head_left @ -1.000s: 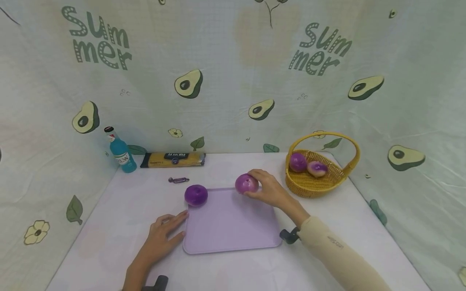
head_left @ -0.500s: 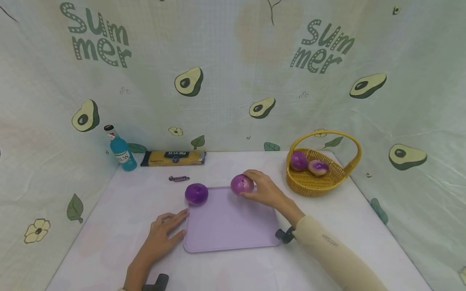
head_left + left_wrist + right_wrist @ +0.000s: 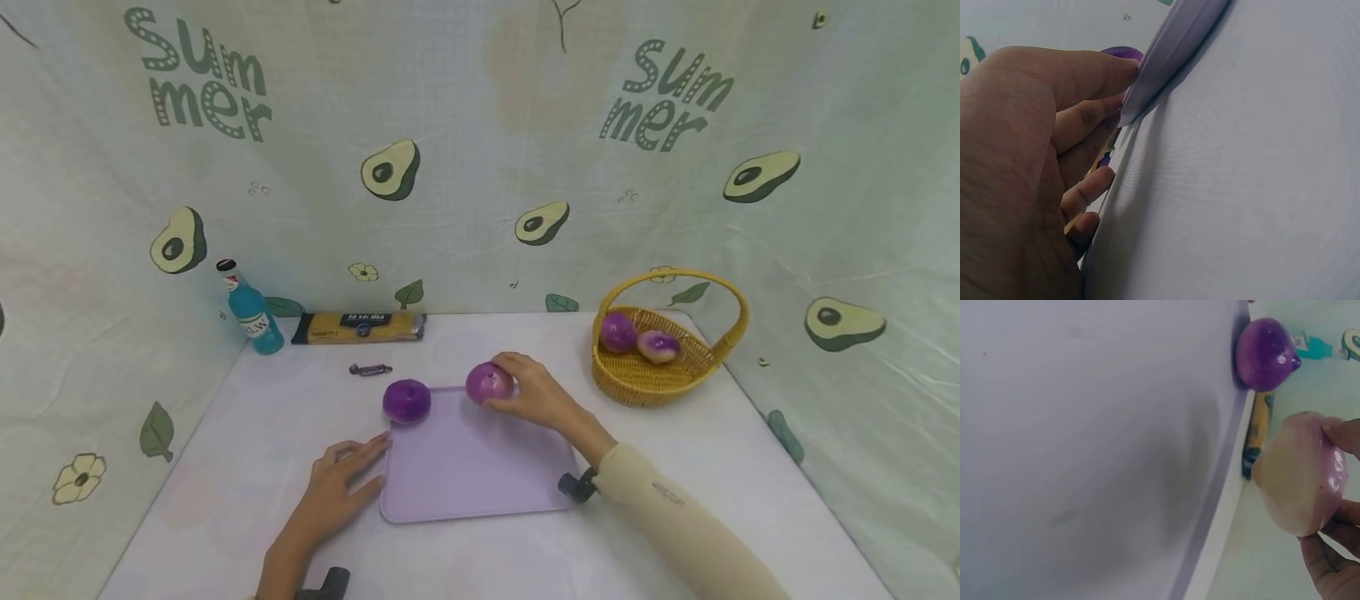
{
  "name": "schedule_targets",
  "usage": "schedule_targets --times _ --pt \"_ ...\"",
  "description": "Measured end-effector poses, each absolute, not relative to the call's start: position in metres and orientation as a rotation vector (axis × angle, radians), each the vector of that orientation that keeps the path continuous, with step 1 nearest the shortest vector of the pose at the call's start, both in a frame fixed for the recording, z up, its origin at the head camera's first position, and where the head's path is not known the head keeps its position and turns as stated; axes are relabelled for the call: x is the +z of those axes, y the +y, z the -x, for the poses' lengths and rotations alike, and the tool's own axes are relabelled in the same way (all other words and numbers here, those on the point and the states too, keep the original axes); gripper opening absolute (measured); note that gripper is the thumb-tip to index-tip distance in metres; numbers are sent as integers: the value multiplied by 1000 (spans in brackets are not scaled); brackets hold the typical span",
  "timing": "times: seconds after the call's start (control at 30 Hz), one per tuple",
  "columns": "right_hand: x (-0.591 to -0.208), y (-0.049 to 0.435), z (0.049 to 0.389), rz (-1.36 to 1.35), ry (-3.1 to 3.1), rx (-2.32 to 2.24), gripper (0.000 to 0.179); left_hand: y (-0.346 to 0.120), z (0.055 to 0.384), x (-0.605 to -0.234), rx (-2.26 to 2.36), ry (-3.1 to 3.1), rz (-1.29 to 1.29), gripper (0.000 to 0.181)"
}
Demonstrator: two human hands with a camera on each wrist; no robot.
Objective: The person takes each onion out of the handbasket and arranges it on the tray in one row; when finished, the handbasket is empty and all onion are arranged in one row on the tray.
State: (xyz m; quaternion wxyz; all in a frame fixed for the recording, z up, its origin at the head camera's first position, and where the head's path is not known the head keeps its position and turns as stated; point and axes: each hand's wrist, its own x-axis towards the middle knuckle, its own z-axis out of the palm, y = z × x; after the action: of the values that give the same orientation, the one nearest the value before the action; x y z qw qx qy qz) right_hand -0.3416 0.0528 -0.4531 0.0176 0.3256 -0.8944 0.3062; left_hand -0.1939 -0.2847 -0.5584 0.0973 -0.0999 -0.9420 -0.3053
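My right hand (image 3: 536,393) grips a purple-and-white onion (image 3: 489,383) between thumb and fingers. In the right wrist view this onion (image 3: 1300,475) hangs above the tray, its pale side toward the tray surface. A darker purple onion (image 3: 407,402) sits at the far left corner of the lilac tray (image 3: 472,467). My left hand (image 3: 330,496) lies at the tray's left edge, fingers extended and fingertips touching the rim. The left wrist view shows the thumb of that hand (image 3: 1029,144) against the tray's side.
A yellow wicker basket (image 3: 637,393) at the back right holds a purple onion (image 3: 618,332) and a purple-and-white piece (image 3: 658,347). A spaghetti pack (image 3: 360,327), a blue bottle (image 3: 255,317) and a small wrapped candy (image 3: 371,370) lie or stand at the back left.
My right hand has carried the onion leftward over the tray's far edge, nearer to the darker onion. My left hand has stayed at the tray's left edge.
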Motion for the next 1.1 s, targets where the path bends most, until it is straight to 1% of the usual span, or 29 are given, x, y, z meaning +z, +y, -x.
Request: schedule_targets --times 0.53,1.1 --pt "-458 35 342 -1031 -2792 924 68 -286 196 -557 -884 -2780 302 54" --pt "-472 18 346 -1070 -2760 975 68 -285 196 -558 -877 -2788 302 54"
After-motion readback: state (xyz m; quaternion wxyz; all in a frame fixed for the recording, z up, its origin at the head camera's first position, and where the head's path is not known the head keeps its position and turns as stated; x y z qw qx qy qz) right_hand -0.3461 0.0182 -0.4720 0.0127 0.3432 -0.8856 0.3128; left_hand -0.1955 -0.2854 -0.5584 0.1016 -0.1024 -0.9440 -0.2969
